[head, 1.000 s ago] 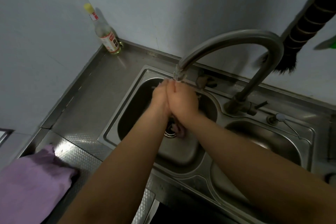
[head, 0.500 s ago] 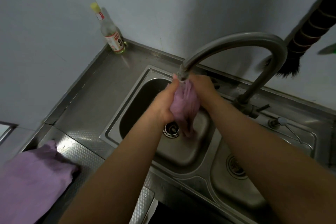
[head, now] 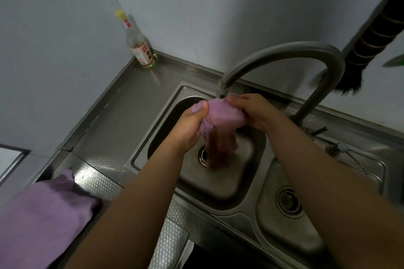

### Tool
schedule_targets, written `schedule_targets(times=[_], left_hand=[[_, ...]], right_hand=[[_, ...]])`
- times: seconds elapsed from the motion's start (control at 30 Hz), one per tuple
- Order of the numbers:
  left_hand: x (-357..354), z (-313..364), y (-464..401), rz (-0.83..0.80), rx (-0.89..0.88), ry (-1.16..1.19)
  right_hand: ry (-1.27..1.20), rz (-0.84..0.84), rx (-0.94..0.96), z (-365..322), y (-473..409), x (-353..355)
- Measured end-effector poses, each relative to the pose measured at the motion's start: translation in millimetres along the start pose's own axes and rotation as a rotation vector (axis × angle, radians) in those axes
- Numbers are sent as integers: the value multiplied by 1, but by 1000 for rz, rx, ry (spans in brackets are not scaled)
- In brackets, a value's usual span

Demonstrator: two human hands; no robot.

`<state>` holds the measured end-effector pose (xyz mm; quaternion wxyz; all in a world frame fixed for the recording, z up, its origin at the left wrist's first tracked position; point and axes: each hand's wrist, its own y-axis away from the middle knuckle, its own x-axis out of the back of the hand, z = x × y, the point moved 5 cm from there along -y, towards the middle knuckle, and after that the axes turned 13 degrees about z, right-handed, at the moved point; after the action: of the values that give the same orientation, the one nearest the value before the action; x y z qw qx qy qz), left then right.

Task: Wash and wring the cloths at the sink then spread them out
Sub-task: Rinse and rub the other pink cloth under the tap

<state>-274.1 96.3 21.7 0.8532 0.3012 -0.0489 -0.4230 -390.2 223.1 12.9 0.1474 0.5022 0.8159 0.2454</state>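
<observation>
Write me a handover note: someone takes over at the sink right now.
Left hand: shut on cloth.
Right hand: shut on the same cloth, held under the tap over the left basin; its tail hangs toward the drain.
Second cloth: lying bunched on the counter, left of the sink.
Done: the held cloth is at the tap.
Left: wring it, spread it out; the second cloth's state is unclear.

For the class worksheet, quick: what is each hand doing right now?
Left hand: closed on the purple cloth.
Right hand: closed on the same cloth.
</observation>
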Motion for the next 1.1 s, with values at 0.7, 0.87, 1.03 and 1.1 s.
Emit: schedule_targets(times=[0.7, 0.87, 1.03, 1.1], left_hand=[[-45, -5, -1, 337, 149, 53], [-46, 2, 4, 182, 186, -10], [-6, 20, -11, 153, 195, -120], [0, 27, -16, 139, 126, -298]], right_hand=[[629, 457, 426, -19, 43, -49], [429, 247, 469, -35, 23, -17], [806, -228, 564, -26, 43, -26], [1103, -394, 553, -15, 43, -26]])
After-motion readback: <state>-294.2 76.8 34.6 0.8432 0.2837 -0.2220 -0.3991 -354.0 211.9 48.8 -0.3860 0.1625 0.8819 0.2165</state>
